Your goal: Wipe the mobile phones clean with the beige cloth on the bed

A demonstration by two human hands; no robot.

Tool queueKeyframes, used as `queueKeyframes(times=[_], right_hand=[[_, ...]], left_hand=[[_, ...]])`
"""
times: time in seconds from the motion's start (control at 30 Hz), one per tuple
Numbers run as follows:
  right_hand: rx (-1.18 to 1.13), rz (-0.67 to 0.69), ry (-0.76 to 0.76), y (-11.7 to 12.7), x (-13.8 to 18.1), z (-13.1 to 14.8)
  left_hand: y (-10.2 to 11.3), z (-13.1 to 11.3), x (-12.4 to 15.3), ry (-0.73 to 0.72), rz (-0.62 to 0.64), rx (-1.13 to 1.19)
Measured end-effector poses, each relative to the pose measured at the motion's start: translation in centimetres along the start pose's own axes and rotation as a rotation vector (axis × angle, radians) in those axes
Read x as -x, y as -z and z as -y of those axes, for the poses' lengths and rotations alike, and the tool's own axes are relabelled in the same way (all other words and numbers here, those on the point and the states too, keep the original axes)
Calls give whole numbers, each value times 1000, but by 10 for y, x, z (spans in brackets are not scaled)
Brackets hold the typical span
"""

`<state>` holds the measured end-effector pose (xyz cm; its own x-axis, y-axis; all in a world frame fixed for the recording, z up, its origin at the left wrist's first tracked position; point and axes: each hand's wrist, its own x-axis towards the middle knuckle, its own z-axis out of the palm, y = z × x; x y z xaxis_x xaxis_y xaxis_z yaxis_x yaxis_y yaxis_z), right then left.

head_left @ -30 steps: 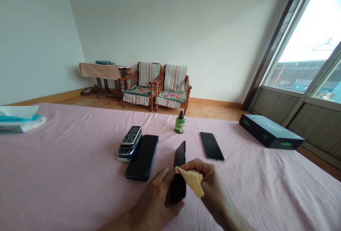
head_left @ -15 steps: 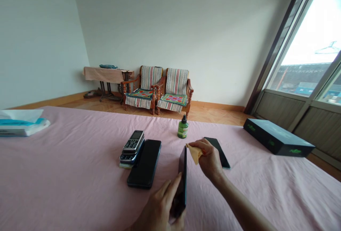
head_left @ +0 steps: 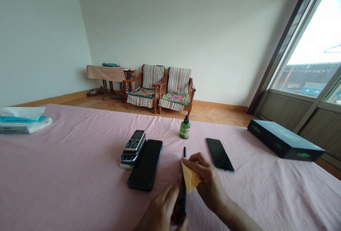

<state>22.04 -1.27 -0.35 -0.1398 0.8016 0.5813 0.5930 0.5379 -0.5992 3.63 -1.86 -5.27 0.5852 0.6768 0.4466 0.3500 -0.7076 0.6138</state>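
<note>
My left hand (head_left: 163, 208) grips a dark smartphone (head_left: 184, 199) near its lower end, holding it on edge so that its narrow side faces me. In my right hand (head_left: 210, 179) is a folded yellow cloth (head_left: 190, 178), pinched between thumb and fingers and pressed against the phone's edge at its upper half. Left of my hands a black smartphone (head_left: 146, 165) lies flat, screen up. Beside it is a stack of phones with a silver keypad phone (head_left: 135, 141) on top. Another dark smartphone (head_left: 220, 154) lies flat to the right of my right hand.
A green bottle with a black cap (head_left: 185, 128) stands beyond my hands. On the right lies a black box (head_left: 285, 140), and a tissue pack (head_left: 25, 122) is at the far left. All rest on a pink cloth (head_left: 80, 174). Two wooden chairs (head_left: 174, 92) stand by the wall.
My right hand has moved the yellow cloth down the phone's edge, from its top corner towards me. My left hand keeps its grip. The view has shifted slightly.
</note>
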Motion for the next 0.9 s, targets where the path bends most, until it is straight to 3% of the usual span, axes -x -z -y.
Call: queueKeyframes(times=[0.13, 0.33, 0.53, 0.73, 0.9], right_hand=[[-10, -19, 58, 0, 6, 10], [54, -44, 12, 0, -5, 10], [43, -47, 94, -1, 9, 20], [31, -299, -69, 7, -4, 11], [59, -268, -12, 1, -11, -2]], left_hand=[[2, -4, 0, 51, 26, 7], [5, -5, -1, 45, 33, -15], [7, -2, -1, 40, 25, -3], [4, 3, -2, -26, -68, -2], [2, 4, -1, -66, -85, -31]])
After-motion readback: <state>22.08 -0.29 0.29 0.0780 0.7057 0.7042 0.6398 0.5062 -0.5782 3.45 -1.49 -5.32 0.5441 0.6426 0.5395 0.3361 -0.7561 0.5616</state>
